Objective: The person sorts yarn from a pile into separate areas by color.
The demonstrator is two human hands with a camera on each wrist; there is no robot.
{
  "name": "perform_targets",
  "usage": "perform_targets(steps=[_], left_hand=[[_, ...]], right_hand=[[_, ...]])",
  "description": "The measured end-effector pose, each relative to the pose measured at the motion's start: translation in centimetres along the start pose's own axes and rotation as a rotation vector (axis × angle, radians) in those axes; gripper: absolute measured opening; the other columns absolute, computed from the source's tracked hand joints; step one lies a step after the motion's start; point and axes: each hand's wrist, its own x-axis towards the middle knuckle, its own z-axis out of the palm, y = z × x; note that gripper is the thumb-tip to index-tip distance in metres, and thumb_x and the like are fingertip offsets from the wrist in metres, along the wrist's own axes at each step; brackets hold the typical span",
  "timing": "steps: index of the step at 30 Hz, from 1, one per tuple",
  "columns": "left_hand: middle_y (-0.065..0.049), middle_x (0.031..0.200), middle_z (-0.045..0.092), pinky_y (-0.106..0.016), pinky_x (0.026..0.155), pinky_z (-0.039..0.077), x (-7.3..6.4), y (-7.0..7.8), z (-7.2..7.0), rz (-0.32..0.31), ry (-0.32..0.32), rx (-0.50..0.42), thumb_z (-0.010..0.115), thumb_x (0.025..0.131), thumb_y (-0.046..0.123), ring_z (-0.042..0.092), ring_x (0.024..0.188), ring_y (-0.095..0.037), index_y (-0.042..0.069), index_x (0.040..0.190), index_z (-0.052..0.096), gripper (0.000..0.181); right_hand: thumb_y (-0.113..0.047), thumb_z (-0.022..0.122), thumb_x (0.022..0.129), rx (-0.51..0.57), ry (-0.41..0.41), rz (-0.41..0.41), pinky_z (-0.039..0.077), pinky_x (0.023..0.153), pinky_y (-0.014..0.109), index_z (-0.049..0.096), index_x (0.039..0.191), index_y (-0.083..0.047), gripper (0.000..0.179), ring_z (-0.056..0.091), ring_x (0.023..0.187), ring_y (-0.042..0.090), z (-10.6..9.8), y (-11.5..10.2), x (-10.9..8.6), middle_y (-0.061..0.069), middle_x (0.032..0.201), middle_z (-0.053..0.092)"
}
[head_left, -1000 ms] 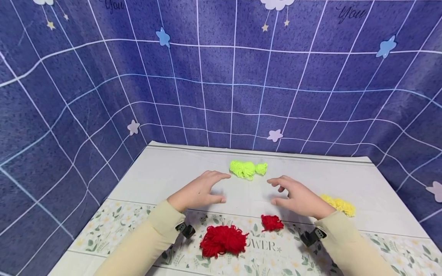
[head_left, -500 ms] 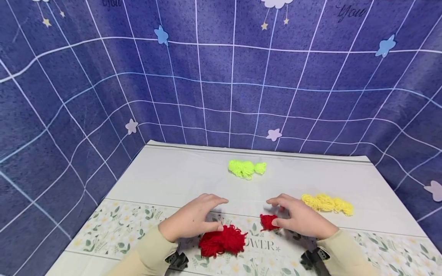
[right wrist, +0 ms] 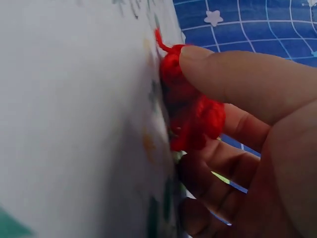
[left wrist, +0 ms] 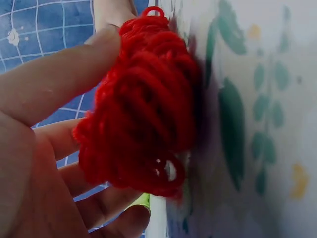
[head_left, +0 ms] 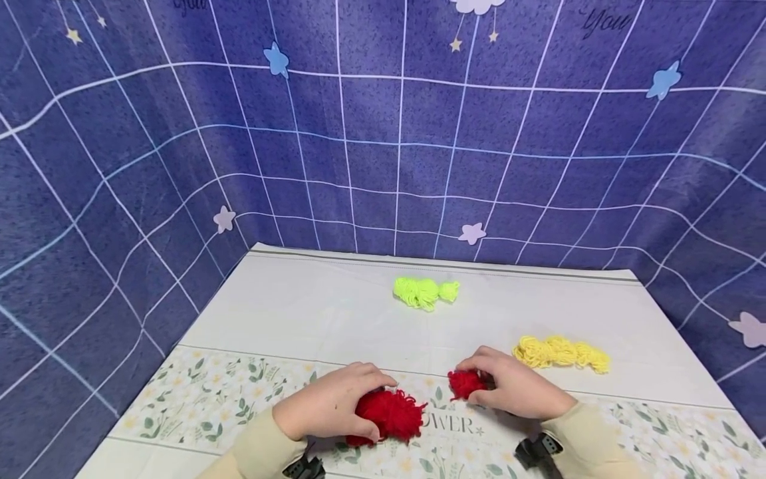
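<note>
A larger bundle of red yarn (head_left: pixel 401 416) lies on the floral band of the tabletop, and my left hand (head_left: pixel 332 402) grips its left end. In the left wrist view the thumb lies on one side of this red yarn (left wrist: pixel 143 104) and the fingers curl along the other. To the right, a smaller red yarn bundle (head_left: pixel 463 384) sits between the thumb and fingers of my right hand (head_left: pixel 519 384). Up close in the right wrist view, the thumb presses on the small bundle (right wrist: pixel 193 109), which still touches the table.
A neon green yarn bundle (head_left: pixel 423 293) lies near the back of the white table (head_left: pixel 311 299). Behind my right hand lies a yellow yarn bundle (head_left: pixel 561 352). A blue gridded curtain (head_left: pixel 371 166) with stars hangs behind the table and along its sides.
Both hands came back toward the front of the table and lowered onto the two red yarn bundles. Their fingers closed around them. The green and yellow yarn stayed in place.
</note>
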Motion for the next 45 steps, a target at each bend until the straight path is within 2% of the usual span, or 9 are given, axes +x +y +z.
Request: perform_targets(steps=[4, 9, 14, 19, 26, 37, 45], left_hand=[[0.015, 0.122, 0.057, -0.029, 0.087, 0.050, 0.0, 0.1, 0.3, -0.009, -0.011, 0.018, 0.085, 0.082, 0.040, 0.054, 0.107, -0.004, 0.029, 0.139, 0.059, 0.064], [0.015, 0.122, 0.057, -0.029, 0.087, 0.051, 0.0, 0.0, 0.6, -0.013, -0.009, 0.041, 0.084, 0.083, 0.031, 0.054, 0.105, -0.003, 0.030, 0.134, 0.061, 0.055], [0.016, 0.119, 0.058, -0.029, 0.087, 0.051, 0.2, -0.1, 0.8, -0.011, 0.000, 0.046, 0.083, 0.086, 0.029, 0.055, 0.104, -0.003, 0.030, 0.130, 0.063, 0.049], [0.016, 0.116, 0.059, -0.028, 0.086, 0.051, 0.2, -0.3, 1.0, 0.021, 0.025, 0.066, 0.080, 0.088, 0.028, 0.055, 0.101, -0.001, 0.029, 0.128, 0.064, 0.043], [0.017, 0.114, 0.059, -0.028, 0.084, 0.051, 0.1, -0.6, 1.0, 0.038, 0.053, 0.079, 0.078, 0.089, 0.025, 0.055, 0.099, 0.000, 0.030, 0.126, 0.064, 0.040], [0.017, 0.111, 0.058, -0.025, 0.080, 0.049, -0.2, -1.5, 0.0, -0.003, 0.075, 0.071, 0.073, 0.092, 0.016, 0.053, 0.094, -0.001, 0.029, 0.127, 0.063, 0.039], [0.015, 0.109, 0.058, -0.029, 0.083, 0.049, -0.3, -2.8, -1.7, -0.033, 0.141, 0.112, 0.073, 0.091, 0.010, 0.053, 0.094, -0.003, 0.025, 0.125, 0.065, 0.038]], right_hand=[[-0.031, 0.080, 0.087, -0.013, 0.015, 0.005, 0.049, 0.074, 0.025, 0.071, 0.121, -0.027, 0.035, 0.054, 0.085, 0.004, 0.5, 0.1, 0.1, -0.018, 0.104, 0.055], [-0.030, 0.078, 0.089, -0.014, 0.038, -0.004, 0.051, 0.080, 0.028, 0.073, 0.119, -0.025, 0.031, 0.055, 0.088, 0.002, 0.6, 0.2, 0.2, -0.019, 0.104, 0.055], [-0.031, 0.078, 0.090, -0.002, 0.047, -0.016, 0.052, 0.084, 0.030, 0.073, 0.117, -0.026, 0.028, 0.056, 0.090, 0.001, 0.6, 0.4, 0.2, -0.020, 0.104, 0.056], [-0.032, 0.077, 0.091, 0.005, 0.056, -0.030, 0.052, 0.084, 0.031, 0.073, 0.116, -0.027, 0.025, 0.057, 0.092, 0.001, 0.8, 0.7, 0.1, -0.021, 0.104, 0.057], [-0.033, 0.076, 0.092, 0.016, 0.041, -0.015, 0.052, 0.086, 0.030, 0.073, 0.116, -0.028, 0.025, 0.057, 0.094, 0.000, 0.8, 0.9, 0.2, -0.022, 0.105, 0.057], [-0.033, 0.076, 0.092, 0.022, 0.030, -0.019, 0.052, 0.085, 0.030, 0.072, 0.117, -0.029, 0.026, 0.057, 0.094, 0.001, 0.8, 1.0, 0.3, -0.021, 0.106, 0.057], [-0.035, 0.077, 0.091, 0.047, 0.032, -0.006, 0.051, 0.083, 0.030, 0.073, 0.116, -0.029, 0.025, 0.057, 0.093, 0.002, 0.6, 1.0, 0.3, -0.020, 0.105, 0.058]])
